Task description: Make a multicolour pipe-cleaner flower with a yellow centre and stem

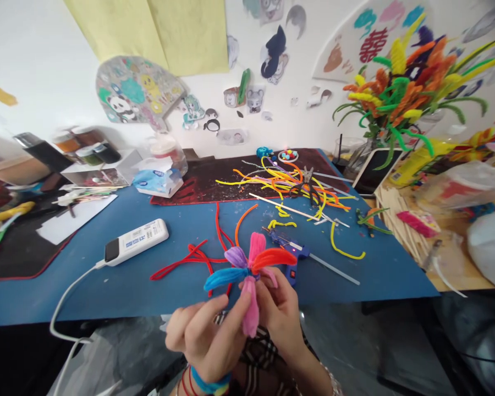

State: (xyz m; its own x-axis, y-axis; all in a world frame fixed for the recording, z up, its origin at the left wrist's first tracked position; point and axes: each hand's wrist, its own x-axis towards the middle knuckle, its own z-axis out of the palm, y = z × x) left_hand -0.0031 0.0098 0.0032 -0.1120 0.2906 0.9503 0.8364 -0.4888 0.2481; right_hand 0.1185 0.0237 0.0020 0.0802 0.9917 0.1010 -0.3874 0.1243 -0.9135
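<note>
A pipe-cleaner flower with pink, purple, red and blue petals is held up just past the table's front edge. My left hand pinches its lower pink petal between thumb and fingers. From the right, my right hand is closed around the flower's underside near the centre; its fingertips are partly hidden behind the petals. Beyond the flower lie loose red pipe cleaners and one orange pipe cleaner. A blue glue gun with a clear glue stick rests close behind my right hand.
Yellow and orange pipe cleaners lie heaped on a dark mat with pliers. A white power bank with a cable lies left, near a tissue pack. A phone leans before a pipe-cleaner bouquet at right.
</note>
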